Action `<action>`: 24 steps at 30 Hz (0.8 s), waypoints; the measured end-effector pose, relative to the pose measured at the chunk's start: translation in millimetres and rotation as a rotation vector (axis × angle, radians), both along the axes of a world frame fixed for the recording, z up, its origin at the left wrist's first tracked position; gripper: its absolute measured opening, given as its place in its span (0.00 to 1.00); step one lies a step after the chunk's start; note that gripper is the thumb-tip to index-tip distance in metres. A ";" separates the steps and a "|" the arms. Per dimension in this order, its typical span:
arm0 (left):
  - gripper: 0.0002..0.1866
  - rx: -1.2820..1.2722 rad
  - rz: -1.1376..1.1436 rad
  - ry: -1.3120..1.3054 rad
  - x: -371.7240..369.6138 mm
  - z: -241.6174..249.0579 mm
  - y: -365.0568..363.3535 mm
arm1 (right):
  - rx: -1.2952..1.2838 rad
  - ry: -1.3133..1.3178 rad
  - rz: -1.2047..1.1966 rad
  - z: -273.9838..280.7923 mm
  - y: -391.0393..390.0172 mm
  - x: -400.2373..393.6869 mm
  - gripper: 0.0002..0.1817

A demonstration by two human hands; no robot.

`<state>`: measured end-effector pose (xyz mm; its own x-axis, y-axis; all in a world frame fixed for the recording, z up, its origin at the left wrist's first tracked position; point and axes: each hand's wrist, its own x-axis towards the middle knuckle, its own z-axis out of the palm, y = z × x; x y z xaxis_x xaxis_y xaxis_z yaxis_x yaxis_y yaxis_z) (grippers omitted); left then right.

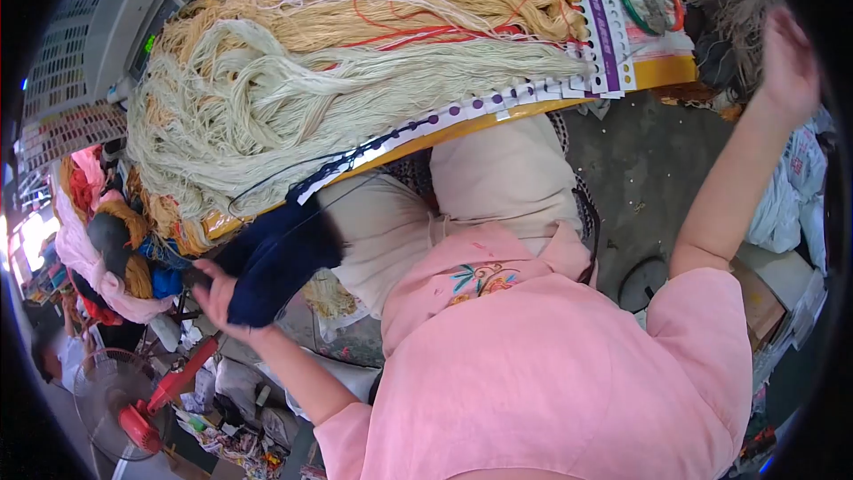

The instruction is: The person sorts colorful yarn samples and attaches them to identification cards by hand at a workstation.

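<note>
Fingers of left hand [218, 298] curled round navy yarn skein [275, 258], lower left.
Right hand [786, 62], upper right, near grey yarn [742, 9]; finger state unclear.

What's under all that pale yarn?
The pale yarn lies on a yellow board with a white punched strip along its edge. The board's middle is covered by yarn, so it cannot be seen.
</note>
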<state>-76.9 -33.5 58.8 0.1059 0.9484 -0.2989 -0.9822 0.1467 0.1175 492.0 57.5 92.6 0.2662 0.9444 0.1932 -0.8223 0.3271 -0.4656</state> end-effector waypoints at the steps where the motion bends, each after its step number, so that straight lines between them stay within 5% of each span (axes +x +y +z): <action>1: 0.19 0.080 -0.014 -0.029 23.6 12.8 4.4 | 0.024 -0.107 -0.012 6.1 -2.3 0.8 0.06; 2: 0.21 0.159 -0.021 -0.053 56.4 28.9 8.3 | 0.046 -0.208 -0.017 10.4 -4.4 -0.8 0.06; 4: 0.07 0.159 -0.322 -0.028 95.8 21.8 27.6 | 0.106 -0.398 -0.038 14.7 -8.2 -9.1 0.07; 5: 0.01 0.032 -0.499 0.069 117.0 13.4 41.4 | -0.212 -0.824 -0.210 -7.3 -5.4 -54.0 0.07; 6: 0.05 -0.195 -0.450 0.388 153.6 17.7 42.2 | -0.355 -1.064 -0.031 -17.0 -8.0 -97.9 0.06; 7: 0.08 0.019 -0.608 0.978 179.0 11.1 47.6 | -0.320 -1.058 0.060 -40.8 -8.2 -123.1 0.07; 8: 0.11 -0.028 -0.647 1.167 203.5 9.3 51.6 | -0.305 -1.165 0.088 -56.3 -12.1 -141.8 0.06; 10: 0.12 0.006 -0.706 1.198 223.6 -10.3 53.2 | -0.352 -1.168 0.281 -75.5 -23.0 -160.2 0.05; 17: 0.07 -0.089 -0.795 1.382 244.5 -46.7 60.3 | -0.170 -1.561 0.157 -99.3 -31.7 -171.4 0.03; 24: 0.07 -0.218 -0.717 0.986 241.0 -59.5 60.7 | -0.162 -1.682 0.204 -98.5 -26.5 -175.6 0.03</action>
<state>164.2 27.2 -0.7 0.2210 0.6891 -0.6902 -0.1779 0.7243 0.6662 316.4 31.0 -6.0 -0.2355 0.9717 0.0200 0.5575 0.1519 -0.8162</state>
